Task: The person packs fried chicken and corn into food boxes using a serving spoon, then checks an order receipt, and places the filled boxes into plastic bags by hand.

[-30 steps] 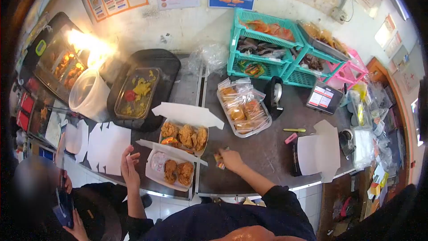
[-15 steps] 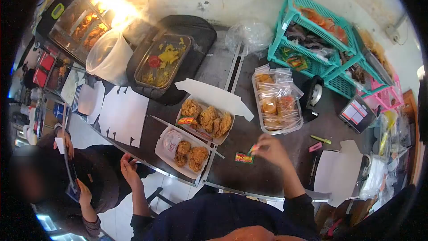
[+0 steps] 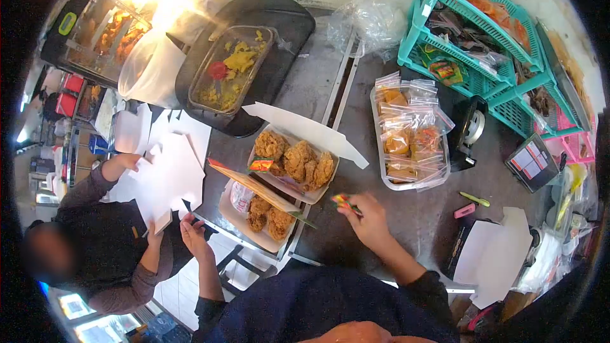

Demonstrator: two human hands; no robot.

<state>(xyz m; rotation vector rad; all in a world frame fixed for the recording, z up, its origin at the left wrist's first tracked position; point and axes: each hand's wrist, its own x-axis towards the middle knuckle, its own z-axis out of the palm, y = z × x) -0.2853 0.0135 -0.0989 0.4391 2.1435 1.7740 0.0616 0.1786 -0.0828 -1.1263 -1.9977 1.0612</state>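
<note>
My right hand (image 3: 368, 217) pinches small red-and-green sauce sachets (image 3: 346, 204) above the dark counter, right of two boxes of fried chicken. The far box (image 3: 330, 192) has its white lid (image 3: 305, 128) folded back; fried chicken (image 3: 297, 162) and another sauce sachet (image 3: 260, 165) lie inside. In the near box (image 3: 244, 234) are a wrapped white packet (image 3: 241, 198) and chicken pieces (image 3: 278, 222). Its printed lid (image 3: 254, 187) leans up over them, hiding part. Left of that box, at the counter's edge, my left hand (image 3: 194, 235) is open with fingers loosely bent, holding nothing.
A co-worker (image 3: 121, 241) at the left handles white carton sheets (image 3: 168, 171). Behind the boxes stands a tray (image 3: 235, 101) with yellow food scraps. A plastic tub (image 3: 416, 184) of bagged food, a tape dispenser (image 3: 469, 130) and green baskets (image 3: 470, 44) are at the right.
The sachet on the counter is now off it, and my right hand has moved left with sachets. The near box's lid tilts over its chicken. The co-worker has reached over the carton sheets.
</note>
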